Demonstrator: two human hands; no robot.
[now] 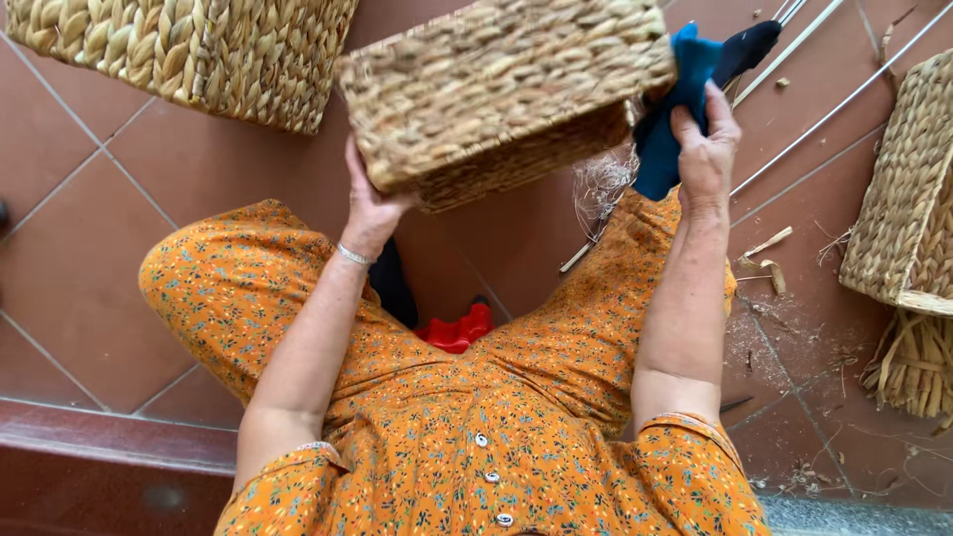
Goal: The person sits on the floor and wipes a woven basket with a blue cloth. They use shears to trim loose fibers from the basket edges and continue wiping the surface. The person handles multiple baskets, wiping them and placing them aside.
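Note:
I sit on a low red stool (459, 330) in an orange flowered dress, looking down at my lap. A woven straw basket (501, 84) is held up in front of me, tilted, with its bottom facing me. My left hand (372, 203) grips its lower left corner from below. At the basket's right side my right hand (703, 144) clutches a blue cloth (667, 139) with a dark tip. Loose thin fibres (601, 184) hang from the basket's lower right edge.
A second woven basket (189, 50) stands on the red tiled floor at top left. At the right edge leans a third basket (908, 199), with a straw bundle (913, 362) beneath it. Thin white rods (824, 109) and straw scraps (764, 263) lie on the floor at right.

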